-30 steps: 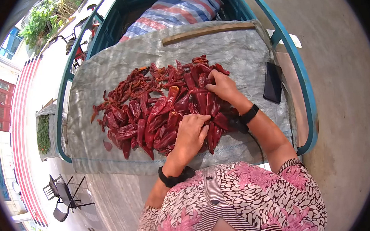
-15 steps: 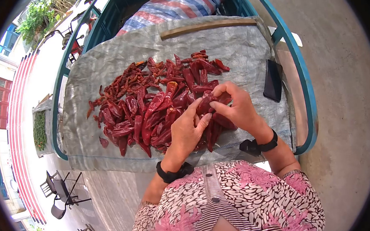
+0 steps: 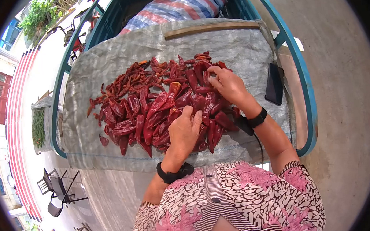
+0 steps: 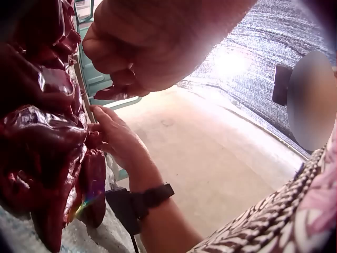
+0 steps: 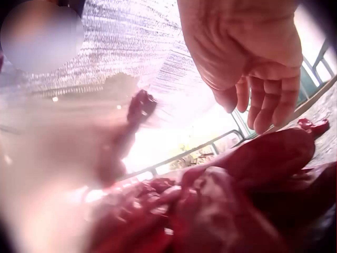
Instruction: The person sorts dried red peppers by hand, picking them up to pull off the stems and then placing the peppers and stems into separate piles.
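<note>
A heap of dark red dried chili peppers [image 3: 151, 113] lies beneath both hands, some glossy and plump, others shrivelled toward the back left. My left hand [image 3: 184, 132] is raised over the near right part of the heap. Its curled fingers pinch a small dark red chili pepper [image 5: 141, 108], which also shows under the fingers in the left wrist view. Over the right edge of the heap is my right hand [image 3: 230, 87]. Its fingers [image 5: 271, 100] hang loosely bent just above a large pepper [image 5: 274, 155], holding nothing.
A grey woven sheet [image 3: 117, 49] lies under the peppers, flanked by a teal metal rail [image 3: 302, 78]. A phone [image 3: 274, 84] rests at the right and a wooden strip [image 3: 211, 28] at the back. Beyond is a striped bag [image 3: 174, 8].
Half a second ago both hands met over a pepper. Since then my right hand has moved away to the heap's far right, while my left hand has drawn slightly back with a pepper.
</note>
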### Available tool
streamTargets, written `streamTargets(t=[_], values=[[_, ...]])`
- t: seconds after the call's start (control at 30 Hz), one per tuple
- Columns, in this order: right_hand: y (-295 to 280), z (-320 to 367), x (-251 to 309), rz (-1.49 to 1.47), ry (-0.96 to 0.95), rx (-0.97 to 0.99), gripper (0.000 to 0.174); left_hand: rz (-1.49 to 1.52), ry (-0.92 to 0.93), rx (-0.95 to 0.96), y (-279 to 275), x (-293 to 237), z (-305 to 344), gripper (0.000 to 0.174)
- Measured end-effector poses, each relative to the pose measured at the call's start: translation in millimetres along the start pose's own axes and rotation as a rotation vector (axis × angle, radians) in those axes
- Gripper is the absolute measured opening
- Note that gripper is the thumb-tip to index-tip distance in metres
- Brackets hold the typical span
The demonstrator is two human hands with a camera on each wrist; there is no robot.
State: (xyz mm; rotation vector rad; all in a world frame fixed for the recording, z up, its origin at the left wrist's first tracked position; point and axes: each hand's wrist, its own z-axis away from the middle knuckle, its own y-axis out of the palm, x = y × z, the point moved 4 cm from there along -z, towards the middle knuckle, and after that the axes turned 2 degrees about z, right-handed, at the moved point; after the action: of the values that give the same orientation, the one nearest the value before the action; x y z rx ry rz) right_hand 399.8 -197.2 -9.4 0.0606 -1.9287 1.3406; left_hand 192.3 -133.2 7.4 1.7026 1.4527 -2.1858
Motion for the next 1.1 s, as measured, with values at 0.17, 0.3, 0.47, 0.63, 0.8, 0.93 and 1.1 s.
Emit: streamTargets(t=[0.17, 0.3, 0.47, 0.63, 0.8, 0.93, 1.1], values=[[29.6, -14.9, -28.3, 0.055, -0.091, 0.112, 0.027, 0.136, -0.001, -0.023, 3.2, 6.8, 1.8, 0.051], [3.0, -1.9, -6.8, -0.171, -0.072, -0.072, 0.020, 0.210, 0.031, -0.078, -0.1, 5.6, 2.5, 0.052], [-20.8, 40.9, 56.7, -0.742, 0.062, 0.258, 0.016, 0.190, -0.002, -0.002, 3.4, 1.7, -0.9, 0.042], [-10.0, 52.4, 49.2, -0.595, -0.101, 0.318, 0.022, 0.288, 0.028, -0.014, -1.4, -1.6, 1.7, 0.028], [-15.7, 46.0, 62.5, -0.489, -0.243, 0.247, 0.021, 0.264, 0.124, 0.038, 3.1, -3.3, 2.7, 0.019], [-9.8, 29.8, 53.7, -0.562, -0.034, 0.301, 0.016, 0.141, 0.051, 0.026, 0.6, 2.5, 1.5, 0.020], [4.3, -15.3, 21.2, -0.250, -0.101, -0.060, 0.029, 0.182, 0.009, 0.040, 5.4, 3.9, 1.4, 0.025]])
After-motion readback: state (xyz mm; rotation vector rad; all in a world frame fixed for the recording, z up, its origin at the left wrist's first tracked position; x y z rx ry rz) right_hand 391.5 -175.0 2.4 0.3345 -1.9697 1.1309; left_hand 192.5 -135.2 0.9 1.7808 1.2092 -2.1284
